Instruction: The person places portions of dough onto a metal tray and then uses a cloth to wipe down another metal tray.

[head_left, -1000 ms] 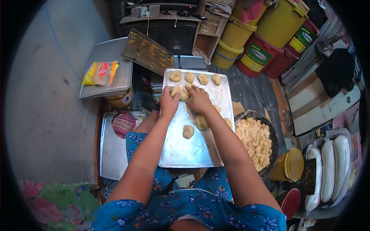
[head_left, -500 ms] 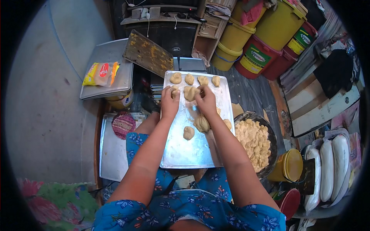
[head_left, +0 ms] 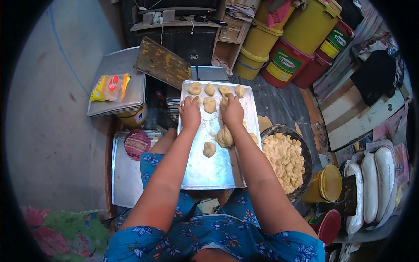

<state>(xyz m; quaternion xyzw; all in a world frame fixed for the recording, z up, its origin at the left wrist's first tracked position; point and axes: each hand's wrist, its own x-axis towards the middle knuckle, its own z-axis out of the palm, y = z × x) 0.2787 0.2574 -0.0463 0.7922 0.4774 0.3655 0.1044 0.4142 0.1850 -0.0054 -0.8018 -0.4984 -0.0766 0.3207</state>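
A shiny metal baking tray [head_left: 194, 172] spans my lap, with four lumps of dough along its far edge, among them a far-left lump [head_left: 194, 88]. In the second row, the curled fingers of my left hand [head_left: 190, 114] are on a piece of dough [head_left: 199, 100], mostly covered. My right hand [head_left: 233, 112] presses its fingers round another dough piece [head_left: 224, 101]. Between the hands a loose dough ball [head_left: 210, 105] lies untouched. Closer to me sit a larger folded dough lump [head_left: 224, 137] and a smaller ball [head_left: 209, 149]. My right forearm partly hides lumps at the tray's right side.
To the right stands a round dark basin [head_left: 307, 172] heaped with dough pieces [head_left: 283, 159]. Stacked trays with a yellow packet [head_left: 109, 87] are at left, beside a tilted stained tray [head_left: 163, 63]. Large buckets [head_left: 286, 63] crowd the back right; a yellow tub [head_left: 330, 183] is nearer.
My right hand has shifted off the middle dough, which now lies separate between my hands, and closes on a piece to its right. The whole view has shifted slightly.
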